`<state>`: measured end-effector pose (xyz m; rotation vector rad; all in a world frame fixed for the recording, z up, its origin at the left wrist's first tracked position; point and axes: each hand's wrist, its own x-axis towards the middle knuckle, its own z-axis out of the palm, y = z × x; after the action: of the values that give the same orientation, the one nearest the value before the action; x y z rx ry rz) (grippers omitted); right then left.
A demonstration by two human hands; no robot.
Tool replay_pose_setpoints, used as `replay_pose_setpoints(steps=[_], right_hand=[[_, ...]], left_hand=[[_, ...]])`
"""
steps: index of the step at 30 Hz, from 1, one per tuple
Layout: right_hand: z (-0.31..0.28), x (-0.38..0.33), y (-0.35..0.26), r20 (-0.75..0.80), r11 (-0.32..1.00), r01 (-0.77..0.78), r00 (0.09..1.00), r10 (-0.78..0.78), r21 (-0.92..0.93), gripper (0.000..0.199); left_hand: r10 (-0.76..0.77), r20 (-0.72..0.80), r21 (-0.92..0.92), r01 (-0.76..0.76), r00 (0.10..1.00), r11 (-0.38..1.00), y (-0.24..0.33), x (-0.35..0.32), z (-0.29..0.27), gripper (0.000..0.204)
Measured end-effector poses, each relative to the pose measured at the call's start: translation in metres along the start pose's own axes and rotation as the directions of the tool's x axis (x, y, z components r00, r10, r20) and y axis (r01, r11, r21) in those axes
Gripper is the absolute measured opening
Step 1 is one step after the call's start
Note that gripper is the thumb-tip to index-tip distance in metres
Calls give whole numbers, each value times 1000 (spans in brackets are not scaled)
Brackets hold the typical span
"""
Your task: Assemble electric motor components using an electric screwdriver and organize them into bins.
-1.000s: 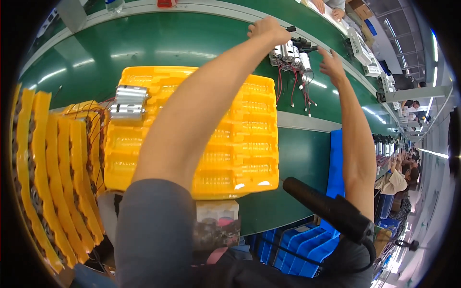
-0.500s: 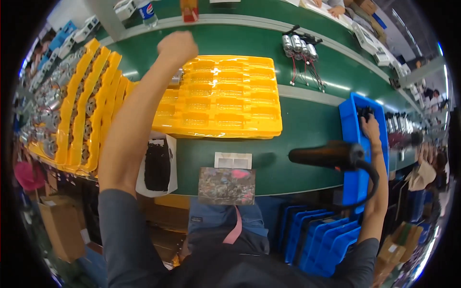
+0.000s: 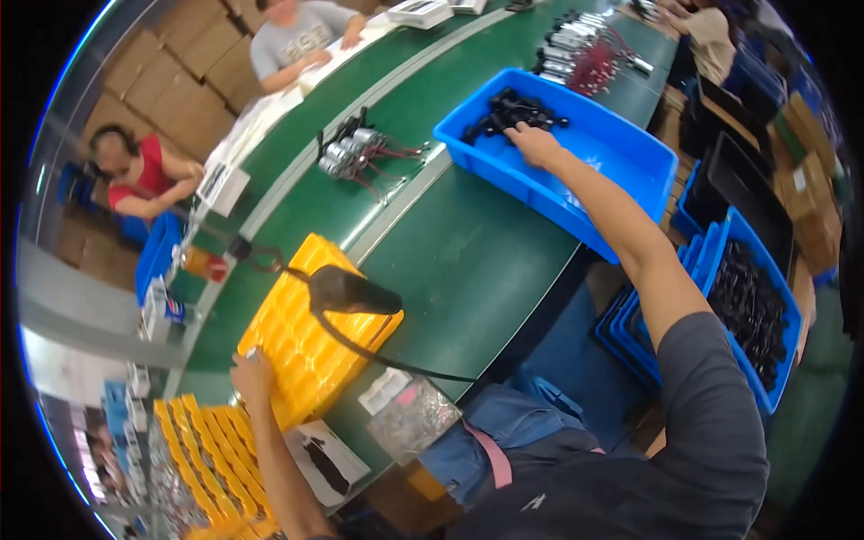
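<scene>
My left hand [image 3: 253, 376] is at the left edge of a yellow moulded tray [image 3: 315, 337], fingers closed around a small silver motor that is mostly hidden. To the far right, my right hand [image 3: 535, 146] reaches into a blue plastic bin [image 3: 621, 157]. Its fingertips are bent into a pile of small black plastic parts [image 3: 517, 112], apparently pinching one; the exact piece is hidden. Over the tray's near right part hangs a black electric screwdriver [image 3: 351, 292] on a cord.
Motors with black fittings and wires [image 3: 351, 153] lie on the green bench [image 3: 468, 238]. Stacked yellow trays [image 3: 202, 459] hold motors at the lower left. An open white box [image 3: 328, 459] lies near the tray. Another blue bin of black parts [image 3: 747, 315] stands right. Co-workers sit across.
My view has swung right, toward the blue bin. My left hand has come down from above the tray onto its edge. My right hand remains among the black parts.
</scene>
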<state>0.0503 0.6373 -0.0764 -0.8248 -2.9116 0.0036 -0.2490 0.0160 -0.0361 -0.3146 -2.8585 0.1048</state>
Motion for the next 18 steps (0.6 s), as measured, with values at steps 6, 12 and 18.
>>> replay_pose_setpoints(steps=[6,12,18], right_hand=[[-12,-23,-4,-150,991,-128,981,121,-38,37],[-9,-15,13,-109,994,-90,991,83,-60,30],[-37,-28,-16,-56,979,56,996,-68,-195,20]], left_hand=[[-17,115,-163,36,993,986,-3,15,-12,56],[113,60,48,-116,992,992,10,1,-14,56],[151,33,311,-154,988,938,-3,-10,-19,61]])
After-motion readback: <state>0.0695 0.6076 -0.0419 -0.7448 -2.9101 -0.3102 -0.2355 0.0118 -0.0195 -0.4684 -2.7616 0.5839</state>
